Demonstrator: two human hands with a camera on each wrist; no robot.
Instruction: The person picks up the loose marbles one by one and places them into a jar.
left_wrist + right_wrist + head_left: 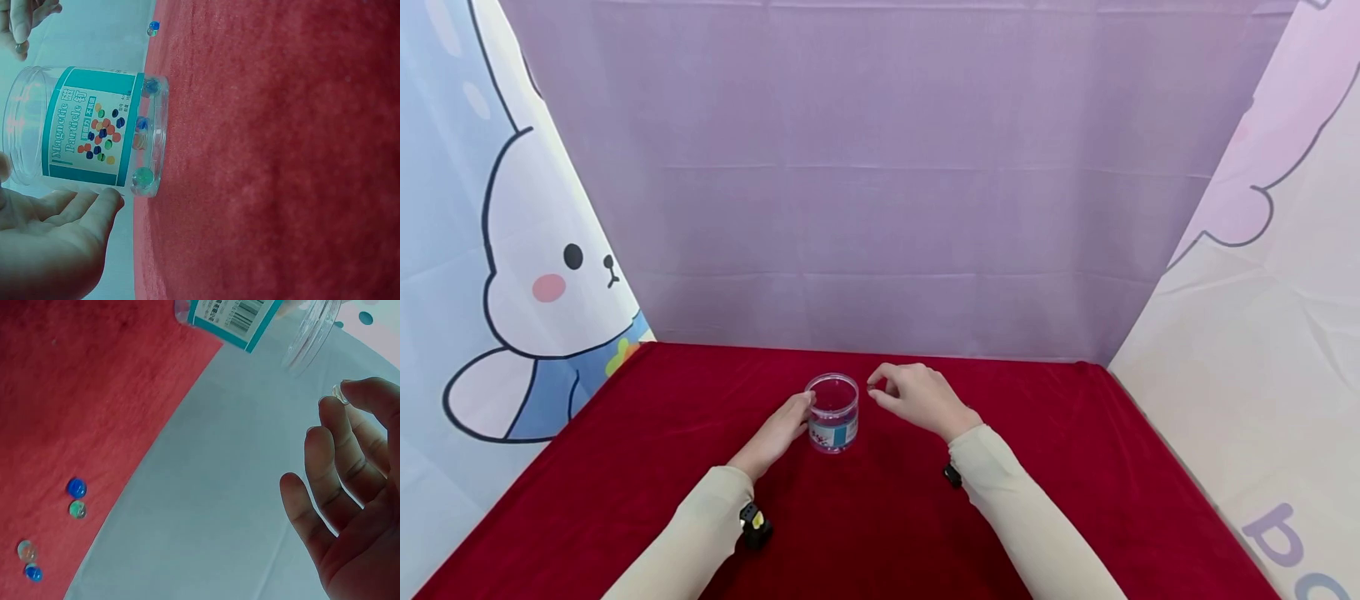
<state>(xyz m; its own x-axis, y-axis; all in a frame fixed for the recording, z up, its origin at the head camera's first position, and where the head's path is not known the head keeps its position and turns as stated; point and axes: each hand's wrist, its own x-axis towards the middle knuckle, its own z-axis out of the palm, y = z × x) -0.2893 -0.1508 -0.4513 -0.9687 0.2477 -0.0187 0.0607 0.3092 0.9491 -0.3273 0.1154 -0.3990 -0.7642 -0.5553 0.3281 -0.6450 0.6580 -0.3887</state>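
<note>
A clear plastic jar (835, 435) with a teal and white label stands upright and uncovered on the red cloth. My left hand (778, 432) holds its left side, the thumb near the rim and the fingers against the wall. Inside, at the bottom, lie several glass marbles, one of them green (142, 177) and another blue (142, 123). To the right of the jar, about rim height and apart from it, is my right hand (923, 400). Its thumb and index finger pinch a small clear marble (339, 394), while the other fingers stay loosely bent.
Loose marbles lie on the cloth beyond the jar in the right wrist view, among them a blue marble (76, 487), a green one (77, 509) and an orange-tinted one (27, 551). A purple curtain (880, 183) hangs behind the red-covered table (700, 392); printed sheets flank both sides.
</note>
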